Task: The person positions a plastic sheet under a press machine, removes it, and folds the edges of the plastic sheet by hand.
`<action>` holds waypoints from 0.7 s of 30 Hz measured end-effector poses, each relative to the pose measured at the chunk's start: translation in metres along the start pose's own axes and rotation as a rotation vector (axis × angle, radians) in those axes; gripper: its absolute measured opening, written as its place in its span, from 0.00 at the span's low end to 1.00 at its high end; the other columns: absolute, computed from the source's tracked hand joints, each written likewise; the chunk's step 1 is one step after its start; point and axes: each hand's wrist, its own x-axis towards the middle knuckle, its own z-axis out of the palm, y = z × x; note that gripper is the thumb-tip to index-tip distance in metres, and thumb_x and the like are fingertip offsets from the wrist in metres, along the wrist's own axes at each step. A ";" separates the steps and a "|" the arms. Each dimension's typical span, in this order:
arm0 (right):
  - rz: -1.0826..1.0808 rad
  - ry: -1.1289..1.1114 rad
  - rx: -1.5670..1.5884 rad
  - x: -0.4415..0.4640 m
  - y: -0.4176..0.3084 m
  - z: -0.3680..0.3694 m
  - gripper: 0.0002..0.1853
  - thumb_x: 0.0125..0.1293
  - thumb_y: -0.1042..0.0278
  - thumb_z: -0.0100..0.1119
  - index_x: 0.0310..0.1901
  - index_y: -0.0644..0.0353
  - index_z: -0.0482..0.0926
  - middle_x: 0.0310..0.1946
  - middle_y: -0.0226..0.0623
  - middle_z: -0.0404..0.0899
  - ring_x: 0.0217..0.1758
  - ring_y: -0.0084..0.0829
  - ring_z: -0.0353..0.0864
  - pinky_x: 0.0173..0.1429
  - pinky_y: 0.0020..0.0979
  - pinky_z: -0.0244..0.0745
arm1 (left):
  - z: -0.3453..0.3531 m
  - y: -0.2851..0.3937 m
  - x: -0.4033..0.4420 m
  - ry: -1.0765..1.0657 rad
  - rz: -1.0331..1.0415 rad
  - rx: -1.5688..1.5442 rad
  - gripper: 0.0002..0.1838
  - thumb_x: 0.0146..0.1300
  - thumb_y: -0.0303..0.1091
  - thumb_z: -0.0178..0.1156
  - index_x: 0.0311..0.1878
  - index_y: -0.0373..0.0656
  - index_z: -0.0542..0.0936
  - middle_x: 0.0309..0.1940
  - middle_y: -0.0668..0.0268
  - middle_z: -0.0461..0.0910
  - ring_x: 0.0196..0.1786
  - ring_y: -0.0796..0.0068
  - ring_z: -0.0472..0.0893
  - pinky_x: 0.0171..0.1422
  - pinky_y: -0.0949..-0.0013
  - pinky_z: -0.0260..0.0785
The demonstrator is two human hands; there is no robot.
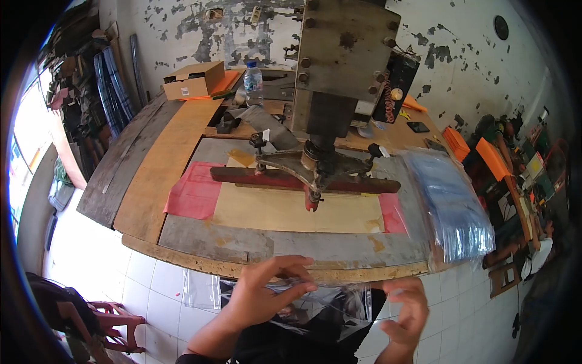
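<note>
A clear plastic sheet (339, 306) hangs over my lap just below the table's front edge, with shiny creases across it. My left hand (260, 291) is over the sheet, thumb and fingers brought together at its upper edge. Part of the sheet is hidden behind that hand. To the right of the sheet, my right hand (407, 310) has curled fingers with the thumb apart, and I see nothing between them. Beyond both hands stands a press with a long red-edged bar (357, 183) over a cream sheet (291, 212) on the table.
Pink material (191, 191) lies at the cream sheet's left. A stack of clear plastic (454, 203) lies at the table's right. A cardboard box (194, 80) and a water bottle (253, 84) stand at the back. A red stool (121, 327) is at lower left; a person sits far right.
</note>
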 end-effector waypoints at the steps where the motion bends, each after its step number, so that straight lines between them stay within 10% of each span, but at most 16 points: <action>1: 0.002 -0.073 -0.099 0.018 -0.003 0.011 0.23 0.62 0.67 0.78 0.59 0.59 0.83 0.59 0.46 0.82 0.57 0.41 0.83 0.61 0.39 0.78 | 0.006 -0.001 -0.003 0.004 -0.002 -0.017 0.22 0.61 0.24 0.76 0.57 0.36 0.82 0.44 0.60 0.91 0.47 0.68 0.91 0.52 0.67 0.83; 21: 0.020 -0.546 -0.178 0.075 0.008 0.031 0.12 0.62 0.69 0.77 0.45 0.58 0.85 0.35 0.31 0.89 0.36 0.35 0.89 0.45 0.35 0.81 | 0.013 -0.007 -0.006 -0.049 0.167 0.127 0.16 0.61 0.26 0.76 0.49 0.36 0.82 0.45 0.58 0.91 0.46 0.63 0.93 0.49 0.66 0.85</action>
